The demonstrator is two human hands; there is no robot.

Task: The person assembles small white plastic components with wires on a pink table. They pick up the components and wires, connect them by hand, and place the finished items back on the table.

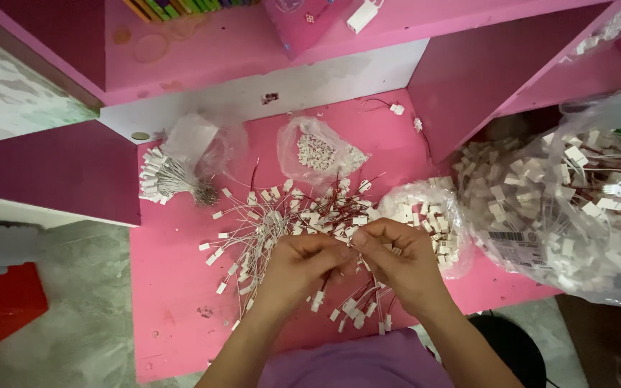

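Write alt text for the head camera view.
Two bare hands, left hand and right hand, pinch small wired white connectors together over a loose pile of wired connectors on a pink desk. Clear bags of connectors sit to the right.

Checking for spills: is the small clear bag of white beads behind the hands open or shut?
Cannot tell: the bag lies flat, its mouth unclear; no beads seen outside it.

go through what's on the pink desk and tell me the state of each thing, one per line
Left hand: pinching wires.
Right hand: pinching same wires.
Loose wired connectors: scattered.
Tied bundle: bound, lying flat.
Small bag: open, part full.
Middle bag: open.
Large bag: full.
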